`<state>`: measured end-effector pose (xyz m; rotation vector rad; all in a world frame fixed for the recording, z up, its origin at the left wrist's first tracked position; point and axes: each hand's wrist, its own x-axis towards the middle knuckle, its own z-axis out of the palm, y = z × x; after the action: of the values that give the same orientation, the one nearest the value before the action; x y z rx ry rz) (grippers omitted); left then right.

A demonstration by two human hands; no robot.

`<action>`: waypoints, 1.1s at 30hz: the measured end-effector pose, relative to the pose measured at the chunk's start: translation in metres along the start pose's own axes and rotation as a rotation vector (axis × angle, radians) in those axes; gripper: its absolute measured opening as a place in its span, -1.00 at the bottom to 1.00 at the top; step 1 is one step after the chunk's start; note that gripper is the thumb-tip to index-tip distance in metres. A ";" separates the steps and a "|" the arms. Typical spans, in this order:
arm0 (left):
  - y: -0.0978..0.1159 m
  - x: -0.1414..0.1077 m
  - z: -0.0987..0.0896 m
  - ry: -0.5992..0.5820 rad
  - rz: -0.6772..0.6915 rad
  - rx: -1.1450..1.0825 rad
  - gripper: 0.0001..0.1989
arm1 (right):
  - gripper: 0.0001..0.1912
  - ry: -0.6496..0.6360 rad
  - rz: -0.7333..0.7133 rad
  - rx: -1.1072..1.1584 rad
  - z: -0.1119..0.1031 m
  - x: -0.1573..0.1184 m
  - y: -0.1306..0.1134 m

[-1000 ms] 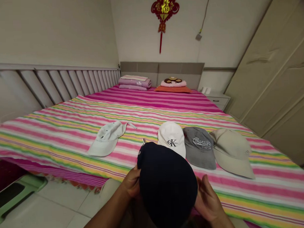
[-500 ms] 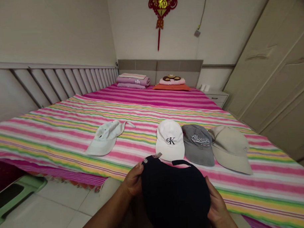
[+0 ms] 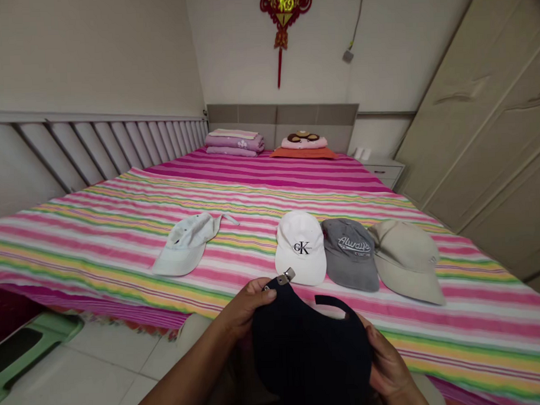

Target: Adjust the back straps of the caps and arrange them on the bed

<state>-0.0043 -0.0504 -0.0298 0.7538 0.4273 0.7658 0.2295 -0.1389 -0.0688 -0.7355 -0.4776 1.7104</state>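
Note:
A black baseball cap (image 3: 313, 348) is held up in front of me, its back opening facing away and its strap end loose from the metal buckle. My left hand (image 3: 249, 306) pinches the cap's edge beside that buckle. On the other side, my right hand (image 3: 388, 361) grips the cap's rim, thumb on top. Just beyond it on the bed lie a white cap (image 3: 300, 240) with black lettering, a grey cap (image 3: 349, 259) with white script and a beige cap (image 3: 407, 257), side by side. Farther left rests a pale mint cap (image 3: 185, 247) with its strap trailing.
A striped sheet (image 3: 133, 231) covers the bed. Folded purple bedding (image 3: 235, 143) and a pink pillow (image 3: 304, 143) lie by the headboard (image 3: 289, 116). A green stool (image 3: 33, 346) stands on the tiled floor at lower left. A wardrobe (image 3: 484, 124) is at right.
The black cap has tilted and dropped slightly, and its buckle and strap now show more clearly. My left thumb has moved up onto the edge by the buckle. The caps on the bed stay put.

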 end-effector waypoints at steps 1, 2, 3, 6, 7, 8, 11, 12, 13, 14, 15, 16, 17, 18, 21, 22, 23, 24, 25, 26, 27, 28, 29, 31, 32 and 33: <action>0.001 0.000 0.001 0.011 -0.007 0.020 -0.79 | -0.61 0.000 0.002 0.004 0.003 -0.001 -0.001; 0.002 0.000 0.001 0.028 -0.009 0.040 -0.79 | -0.63 -0.002 0.002 0.006 0.005 -0.001 -0.003; 0.002 0.001 0.002 0.048 -0.007 0.060 -0.78 | -0.68 -0.011 0.001 0.004 0.007 -0.002 -0.004; 0.006 0.003 0.005 0.097 -0.005 0.135 -0.74 | -0.78 -0.048 0.014 -0.027 0.009 -0.003 -0.008; 0.007 0.003 0.007 0.101 -0.009 0.170 -0.74 | -0.78 -0.056 0.017 -0.036 0.010 -0.004 -0.009; 0.008 0.004 0.008 0.103 -0.014 0.206 -0.75 | -0.77 -0.059 0.017 -0.043 0.010 -0.004 -0.010; 0.010 0.005 0.011 0.107 -0.007 0.317 -0.78 | -0.73 -0.060 0.003 -0.057 0.012 -0.006 -0.013; 0.010 0.005 0.012 0.110 -0.002 0.344 -0.79 | -0.72 -0.061 0.002 -0.066 0.013 -0.006 -0.014; 0.010 0.005 0.013 0.114 0.004 0.364 -0.81 | -0.72 -0.059 -0.002 -0.078 0.014 -0.006 -0.014; 0.010 0.005 0.013 0.116 0.008 0.376 -0.82 | -0.72 -0.059 -0.012 -0.095 0.016 -0.006 -0.015; 0.010 0.005 0.014 0.117 0.008 0.380 -0.82 | -0.73 -0.063 -0.027 -0.118 0.017 -0.006 -0.015; 0.010 0.005 0.015 0.117 0.009 0.377 -0.83 | -0.74 -0.069 -0.044 -0.144 0.018 -0.006 -0.016; 0.009 0.006 0.016 0.112 0.012 0.373 -0.83 | -0.75 -0.077 -0.060 -0.170 0.019 -0.005 -0.017; 0.009 0.006 0.016 0.104 0.018 0.368 -0.83 | -0.76 -0.085 -0.074 -0.194 0.019 -0.004 -0.018; 0.008 0.009 0.017 0.083 0.030 0.352 -0.80 | -0.78 -0.093 -0.090 -0.260 0.020 -0.002 -0.020; 0.007 0.009 0.017 0.079 0.027 0.347 -0.79 | -0.79 -0.086 -0.101 -0.288 0.020 -0.002 -0.021; 0.006 0.010 0.017 0.076 0.019 0.341 -0.78 | -0.79 -0.073 -0.114 -0.327 0.022 -0.001 -0.021; 0.005 0.011 0.017 0.072 0.013 0.334 -0.77 | -0.78 -0.059 -0.126 -0.369 0.024 -0.001 -0.022; 0.004 0.012 0.018 0.066 0.006 0.326 -0.76 | -0.76 -0.048 -0.133 -0.407 0.026 -0.001 -0.022; 0.002 0.012 0.018 0.058 0.002 0.316 -0.76 | -0.75 -0.044 -0.134 -0.437 0.030 0.000 -0.023; 0.001 0.013 0.019 0.049 -0.001 0.306 -0.76 | -0.74 -0.043 -0.130 -0.461 0.034 0.000 -0.024; 0.000 0.014 0.020 0.043 -0.001 0.298 -0.75 | -0.74 -0.047 -0.124 -0.485 0.038 0.001 -0.025; 0.000 0.015 0.022 0.039 -0.002 0.298 -0.74 | -0.74 -0.052 -0.119 -0.512 0.043 0.002 -0.026; -0.001 0.017 0.026 0.025 -0.012 0.317 -0.73 | -0.72 -0.056 -0.117 -0.576 0.055 0.004 -0.028; -0.001 0.018 0.028 0.013 -0.020 0.330 -0.73 | -0.72 -0.052 -0.114 -0.602 0.060 0.005 -0.029; -0.001 0.019 0.031 -0.002 -0.025 0.340 -0.73 | -0.71 -0.049 -0.105 -0.614 0.066 0.007 -0.029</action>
<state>0.0267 -0.0506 -0.0117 1.0642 0.5721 0.6756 0.2034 -0.1205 -0.0038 -1.0802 -1.0820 1.4878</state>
